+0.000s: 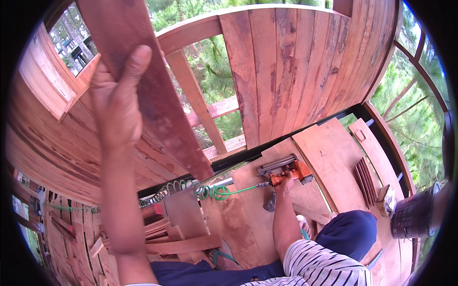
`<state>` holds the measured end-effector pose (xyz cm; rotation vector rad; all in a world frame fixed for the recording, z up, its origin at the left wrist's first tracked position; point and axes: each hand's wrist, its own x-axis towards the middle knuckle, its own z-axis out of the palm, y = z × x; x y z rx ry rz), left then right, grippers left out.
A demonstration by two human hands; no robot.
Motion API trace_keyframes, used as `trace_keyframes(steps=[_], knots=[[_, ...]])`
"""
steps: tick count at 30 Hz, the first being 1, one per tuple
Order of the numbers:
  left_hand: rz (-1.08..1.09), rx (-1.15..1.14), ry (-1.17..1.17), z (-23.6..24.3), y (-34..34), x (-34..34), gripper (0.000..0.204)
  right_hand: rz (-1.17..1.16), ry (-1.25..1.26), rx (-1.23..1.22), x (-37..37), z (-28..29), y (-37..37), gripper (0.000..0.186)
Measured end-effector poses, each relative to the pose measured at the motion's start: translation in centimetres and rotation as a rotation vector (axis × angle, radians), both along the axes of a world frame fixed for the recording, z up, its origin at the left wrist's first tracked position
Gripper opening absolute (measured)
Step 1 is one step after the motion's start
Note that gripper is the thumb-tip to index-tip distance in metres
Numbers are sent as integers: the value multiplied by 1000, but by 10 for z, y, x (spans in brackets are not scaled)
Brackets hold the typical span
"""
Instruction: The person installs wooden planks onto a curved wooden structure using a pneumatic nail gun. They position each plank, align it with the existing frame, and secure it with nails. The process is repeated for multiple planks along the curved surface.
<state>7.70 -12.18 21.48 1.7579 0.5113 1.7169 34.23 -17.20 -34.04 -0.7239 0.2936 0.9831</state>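
Note:
My left hand point(117, 95) is raised at the upper left with fingers wrapped round a long reddish-brown wooden plank point(167, 119), which slants down to the base of the wall. Low at centre right, my right hand point(285, 182) grips an orange nail gun point(302, 171) lying on its side over the floor boards. A green coiled air hose point(220, 192) runs from the gun off to the left. Beside the plank, the wall's boarding point(291, 62) has an open gap crossed by a wooden stud point(193, 95), with greenery showing through.
My legs and sandalled feet are on the plank floor point(317, 152). Loose offcuts point(176, 245) lie at lower left. At the right are a stack of slats point(365, 181) and a dark bucket point(412, 214), near the platform's dark edge beam. More boarded wall point(43, 71) curves along the left.

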Motion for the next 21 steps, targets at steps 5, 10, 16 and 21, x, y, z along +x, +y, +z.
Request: trace_keyframes(steps=[5, 10, 16, 21], knots=[[97, 23, -72, -73, 58, 31, 20, 12, 4, 29, -4, -7, 5, 21], [-58, -242, -108, -120, 102, 61, 23, -21, -34, -4, 6, -15, 7, 21], [10, -118, -74, -153, 133, 74, 23, 19, 5, 72, 0, -9, 2, 31], [115, -46, -105, -162, 141, 89, 24, -11, -18, 57, -2, -16, 5, 28]])
